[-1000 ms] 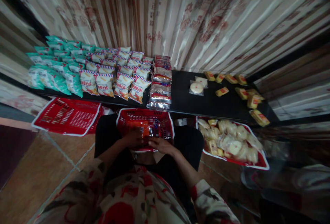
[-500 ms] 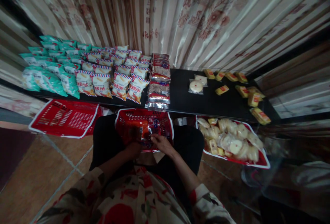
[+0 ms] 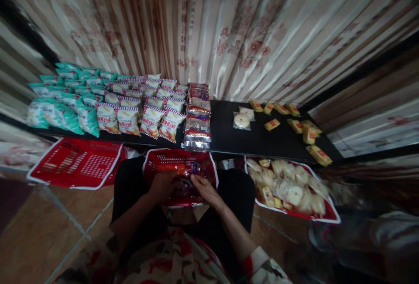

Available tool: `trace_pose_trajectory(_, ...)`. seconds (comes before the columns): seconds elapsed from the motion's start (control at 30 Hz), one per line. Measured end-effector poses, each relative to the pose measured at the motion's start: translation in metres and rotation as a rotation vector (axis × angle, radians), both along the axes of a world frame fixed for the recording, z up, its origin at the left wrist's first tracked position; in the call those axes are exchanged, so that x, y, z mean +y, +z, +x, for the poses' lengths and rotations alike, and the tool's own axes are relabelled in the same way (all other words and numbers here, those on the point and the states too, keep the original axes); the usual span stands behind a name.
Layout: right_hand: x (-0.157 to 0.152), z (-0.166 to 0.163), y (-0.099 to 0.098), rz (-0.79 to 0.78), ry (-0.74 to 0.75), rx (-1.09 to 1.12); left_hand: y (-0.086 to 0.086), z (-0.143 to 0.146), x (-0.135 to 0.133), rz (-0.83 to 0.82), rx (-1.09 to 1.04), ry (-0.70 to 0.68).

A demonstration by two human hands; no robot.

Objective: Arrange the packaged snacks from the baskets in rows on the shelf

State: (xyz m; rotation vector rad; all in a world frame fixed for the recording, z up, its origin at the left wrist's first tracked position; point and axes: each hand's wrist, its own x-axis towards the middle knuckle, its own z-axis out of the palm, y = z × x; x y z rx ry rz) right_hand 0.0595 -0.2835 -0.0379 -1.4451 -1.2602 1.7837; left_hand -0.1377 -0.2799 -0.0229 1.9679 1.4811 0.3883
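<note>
A red plastic basket (image 3: 209,168) rests on my lap, with shiny snack packets (image 3: 188,171) inside. My left hand (image 3: 163,185) reaches into the basket's near left side, fingers curled on a packet. At the near edge sits my right hand (image 3: 203,189), its fingers closed on the same shiny packet. Beyond the basket, a stack of silver-and-red packets (image 3: 197,120) lies on the black table (image 3: 258,138).
Rows of teal bags (image 3: 62,105) and white-and-orange bags (image 3: 144,111) cover the table's left. Yellow packets (image 3: 303,127) and round cakes (image 3: 242,120) lie to the right. One red basket (image 3: 75,166) sits at the left; another red basket (image 3: 329,216), full of cakes, is at the right. Curtains hang behind.
The view has tipped, so the table sits lower in frame. My left hand went back into the basket, and both hands now close on a shiny packet.
</note>
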Motion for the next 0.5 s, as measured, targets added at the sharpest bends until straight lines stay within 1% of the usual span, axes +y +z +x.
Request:
trace_pose_trajectory(0.07, 0.0, -0.001, -0.003, -0.029, -0.073, -0.017, 0.0, 0.002, 0.002, 0.035, -0.001, 0.01)
trace_pose_trajectory(0.13, 0.0, -0.001, -0.002, -0.058, -0.118, -0.006, 0.004, 0.003, 0.002, 0.026, -0.07, 0.044)
trace_pose_trajectory(0.23, 0.0, 0.004, 0.007, -0.037, -0.109, 0.061, 0.015, 0.002, 0.003, -0.022, -0.238, 0.117)
trace_pose_trajectory(0.33, -0.001, 0.01, 0.022, 0.053, -0.085, 0.142, 0.034, 0.002, 0.006, -0.015, -0.345, 0.194)
trace_pose_trajectory(0.4, -0.001, 0.011, 0.033, 0.077, -0.06, 0.209, 0.048, 0.004, 0.01, -0.017, -0.412, 0.262)
trace_pose_trajectory(0.5, 0.0, 0.008, 0.05, 0.086, -0.014, 0.341, 0.071, 0.013, 0.016, -0.1, -0.594, 0.374)
